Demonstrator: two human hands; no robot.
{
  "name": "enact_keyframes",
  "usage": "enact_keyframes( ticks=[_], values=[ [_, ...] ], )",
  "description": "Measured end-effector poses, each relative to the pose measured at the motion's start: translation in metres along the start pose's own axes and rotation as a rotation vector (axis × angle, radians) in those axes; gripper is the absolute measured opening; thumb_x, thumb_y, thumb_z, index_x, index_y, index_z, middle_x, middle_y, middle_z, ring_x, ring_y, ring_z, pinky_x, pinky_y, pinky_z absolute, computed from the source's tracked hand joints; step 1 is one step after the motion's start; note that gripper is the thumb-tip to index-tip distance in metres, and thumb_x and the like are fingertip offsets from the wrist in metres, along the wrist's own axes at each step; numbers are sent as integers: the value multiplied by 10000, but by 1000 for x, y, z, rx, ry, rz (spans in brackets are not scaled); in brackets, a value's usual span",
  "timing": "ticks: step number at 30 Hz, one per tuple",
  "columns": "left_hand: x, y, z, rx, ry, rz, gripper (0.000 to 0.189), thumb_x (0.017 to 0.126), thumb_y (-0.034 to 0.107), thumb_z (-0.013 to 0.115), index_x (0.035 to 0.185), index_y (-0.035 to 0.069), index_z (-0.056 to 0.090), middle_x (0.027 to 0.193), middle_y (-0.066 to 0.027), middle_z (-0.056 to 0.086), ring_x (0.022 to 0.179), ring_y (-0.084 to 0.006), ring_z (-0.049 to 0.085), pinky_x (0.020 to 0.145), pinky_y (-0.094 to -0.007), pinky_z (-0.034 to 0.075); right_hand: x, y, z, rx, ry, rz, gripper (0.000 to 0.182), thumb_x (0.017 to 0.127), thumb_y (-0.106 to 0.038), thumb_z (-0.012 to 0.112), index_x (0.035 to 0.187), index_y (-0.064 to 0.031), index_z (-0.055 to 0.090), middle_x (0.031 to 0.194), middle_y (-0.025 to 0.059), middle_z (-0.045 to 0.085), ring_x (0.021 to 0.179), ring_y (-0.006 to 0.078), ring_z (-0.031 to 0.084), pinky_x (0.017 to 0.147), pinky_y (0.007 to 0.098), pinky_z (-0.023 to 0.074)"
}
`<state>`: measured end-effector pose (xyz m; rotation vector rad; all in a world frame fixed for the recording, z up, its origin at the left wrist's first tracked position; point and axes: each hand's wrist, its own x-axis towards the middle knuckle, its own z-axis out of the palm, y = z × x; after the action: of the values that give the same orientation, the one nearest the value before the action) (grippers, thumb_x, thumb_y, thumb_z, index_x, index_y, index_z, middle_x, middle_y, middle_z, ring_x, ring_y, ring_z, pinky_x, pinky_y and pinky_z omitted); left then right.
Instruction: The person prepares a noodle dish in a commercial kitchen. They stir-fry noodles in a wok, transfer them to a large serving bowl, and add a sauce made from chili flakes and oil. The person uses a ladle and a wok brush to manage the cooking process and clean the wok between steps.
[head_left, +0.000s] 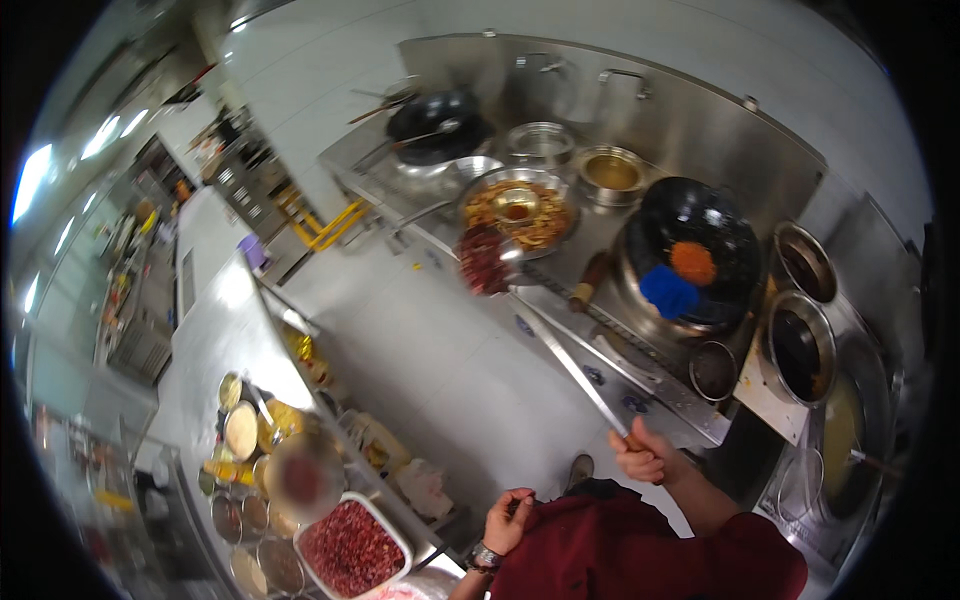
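Note:
My right hand (643, 451) grips the wooden end of a long-handled metal ladle (562, 356). Dark red chopped meat (484, 259) fills the ladle's bowl, which is out over the stove's front edge. Just behind it stands a steel basin (571, 225) of yellow-brown food with a small bowl in its middle. To the right, a black wok (720, 214) holds an orange-red heap (692, 262), and a blue cloth (667, 291) lies on its near side. Near my waist, my left hand (508, 520) has curled fingers; whether they hold anything is unclear.
On the left counter (232, 315) sit a white tub of red meat pieces (352, 544) and several seasoning containers (240, 431). A second wok (435, 127) is at the stove's far end. Bowls of dark liquid (801, 349) stand right. Pale floor (420, 337) runs between.

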<state>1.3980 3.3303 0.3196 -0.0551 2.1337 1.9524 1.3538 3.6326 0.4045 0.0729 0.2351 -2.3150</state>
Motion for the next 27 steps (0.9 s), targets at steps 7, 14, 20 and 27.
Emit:
enact_keyframes(
  ticks=[7, 14, 20, 27],
  values=[
    [99, -7, 31, 65, -117, -44, 151, 897, 125, 624, 999, 13, 616, 861, -46, 660, 793, -98, 601, 716, -251, 491, -111, -106, -24, -405, 987, -563, 594, 898, -673, 326, 902, -103, 493, 511, -11, 367, 314, 85, 315, 292, 267, 304],
    [191, -42, 42, 197, -229, -18, 138, 876, 123, 634, 959, 16, 614, 779, -76, 669, 678, -112, 619, 628, -259, 502, -116, -185, -192, -1655, 1925, -640, 399, 1000, -336, 360, 1193, 2, 448, 698, 241, 598, 577, 430, 584, 525, 499, 488],
    [211, -97, -18, 259, -192, -176, 153, 850, 136, 631, 935, 9, 624, 696, -84, 660, 610, -135, 631, 571, -287, 511, -123, -151, -153, -1467, 1883, -347, 469, 959, -260, 465, 1382, -82, 366, 761, 251, 631, 660, 461, 604, 589, 495, 499],
    [298, -106, -11, 349, -402, -123, 206, 815, 182, 635, 931, 13, 651, 699, -113, 655, 628, -188, 634, 608, -325, 514, -129, -231, -120, -2011, 1929, -98, 529, 935, -203, 482, 1442, -166, 331, 729, 188, 645, 645, 341, 651, 568, 440, 515]
  ],
)
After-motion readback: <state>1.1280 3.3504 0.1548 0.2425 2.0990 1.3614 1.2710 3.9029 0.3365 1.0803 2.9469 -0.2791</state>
